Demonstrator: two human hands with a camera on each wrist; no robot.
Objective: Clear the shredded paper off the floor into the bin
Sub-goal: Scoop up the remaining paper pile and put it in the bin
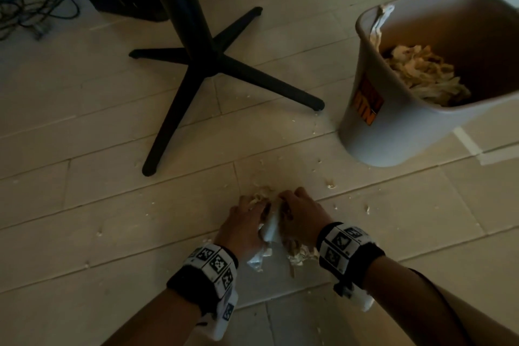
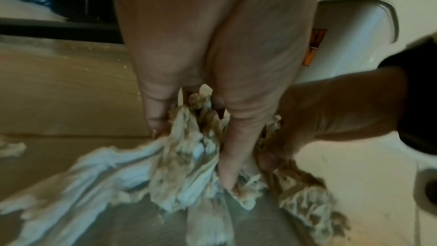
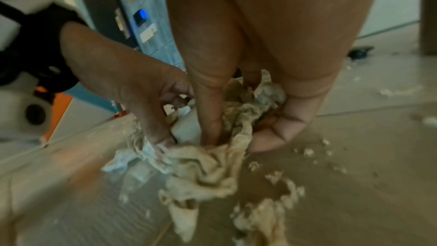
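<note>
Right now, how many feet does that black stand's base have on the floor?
4 feet on the black stand: one reaching left, one far right toward the wall, one near the bin, one nearest the hands. None seems hidden.

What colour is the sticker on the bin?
Orange and black, on the bin's pale side. The sticker shows best in the head view.

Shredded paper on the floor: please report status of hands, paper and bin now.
Left hand and right hand both grip one shredded paper clump at floor level. Bin ahead right, part full. Small scraps lie scattered. Table base ahead left, path clear.
</note>
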